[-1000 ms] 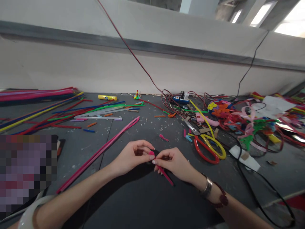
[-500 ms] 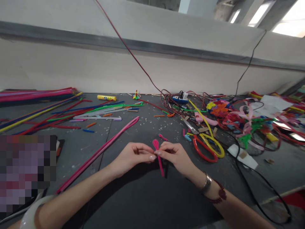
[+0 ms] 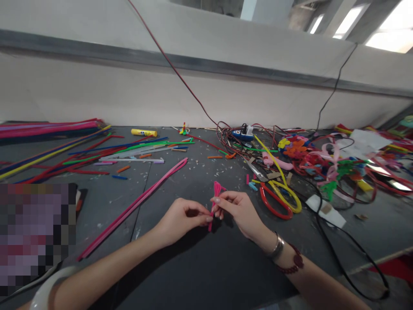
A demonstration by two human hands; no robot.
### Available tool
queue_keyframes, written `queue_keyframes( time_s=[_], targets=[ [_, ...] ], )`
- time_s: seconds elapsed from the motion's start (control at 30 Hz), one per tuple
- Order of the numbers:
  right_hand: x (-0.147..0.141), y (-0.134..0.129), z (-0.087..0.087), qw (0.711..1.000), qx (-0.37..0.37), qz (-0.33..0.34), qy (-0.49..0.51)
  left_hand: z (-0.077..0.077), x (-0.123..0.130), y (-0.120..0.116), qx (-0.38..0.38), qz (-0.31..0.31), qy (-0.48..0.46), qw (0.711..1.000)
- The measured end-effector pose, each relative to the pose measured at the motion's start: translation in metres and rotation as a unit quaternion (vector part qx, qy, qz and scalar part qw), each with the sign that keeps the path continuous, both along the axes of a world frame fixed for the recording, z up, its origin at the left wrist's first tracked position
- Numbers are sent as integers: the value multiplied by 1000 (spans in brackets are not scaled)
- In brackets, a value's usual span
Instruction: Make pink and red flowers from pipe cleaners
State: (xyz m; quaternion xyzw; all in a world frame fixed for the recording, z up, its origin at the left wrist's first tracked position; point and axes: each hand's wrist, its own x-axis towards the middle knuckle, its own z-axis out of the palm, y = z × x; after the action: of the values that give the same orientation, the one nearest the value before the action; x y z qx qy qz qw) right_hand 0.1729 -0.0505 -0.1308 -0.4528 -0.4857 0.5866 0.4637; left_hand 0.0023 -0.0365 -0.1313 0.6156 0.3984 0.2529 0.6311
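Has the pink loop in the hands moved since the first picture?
Yes, the pink loop has moved rightward and toward the wall, nearer the unmoved scissors.

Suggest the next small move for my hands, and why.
I'd keep the right hand steady and gently draw the stem straight down with the left hand. The right grip is just below the loops of the pink piece, the left fingertips are lower, at the stem, and its end pokes out beneath them.

Dark grey table (image 3: pixel 200 275), flecked white, at six o'clock; off-white wall (image 3: pixel 97 90), grey-striped, at twelve; yellow tube (image 3: pixel 143 133), dark print, at ten
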Motion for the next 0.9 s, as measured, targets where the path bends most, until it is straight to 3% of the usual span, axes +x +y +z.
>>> queue_keyframes(
  time_s=[0.23,0.3,0.37,0.4,0.47,0.53,0.6,0.67,0.77,0.9],
  targets=[
    [-5,-3,2,1000,14,7,-11,0,0,-1,5,-16,-16,1000],
    [-2,-4,9,997,44,13,-64,1,0,-1,12,-15,-8,1000],
    [11,-5,19,978,112,-2,-178,1,-1,0,19,-5,-1,1000],
    [23,-7,23,954,156,-30,-254,1,-2,1,19,2,0,1000],
    [55,-10,26,879,205,-116,-415,1,-3,3,7,17,1,1000],
    [92,-12,20,781,185,-189,-566,-1,-3,5,-20,27,4,999],
    [125,-12,10,705,123,-194,-671,-3,-3,7,-51,39,9,998],
    [145,-9,1,675,61,-142,-721,-5,-4,9,-77,56,16,995],
    [149,-1,0,661,-20,-81,-746,-7,-3,11,-94,71,22,993],
    [132,4,20,617,-45,-116,-777,-6,-3,11,-91,72,21,993]
  ],
)
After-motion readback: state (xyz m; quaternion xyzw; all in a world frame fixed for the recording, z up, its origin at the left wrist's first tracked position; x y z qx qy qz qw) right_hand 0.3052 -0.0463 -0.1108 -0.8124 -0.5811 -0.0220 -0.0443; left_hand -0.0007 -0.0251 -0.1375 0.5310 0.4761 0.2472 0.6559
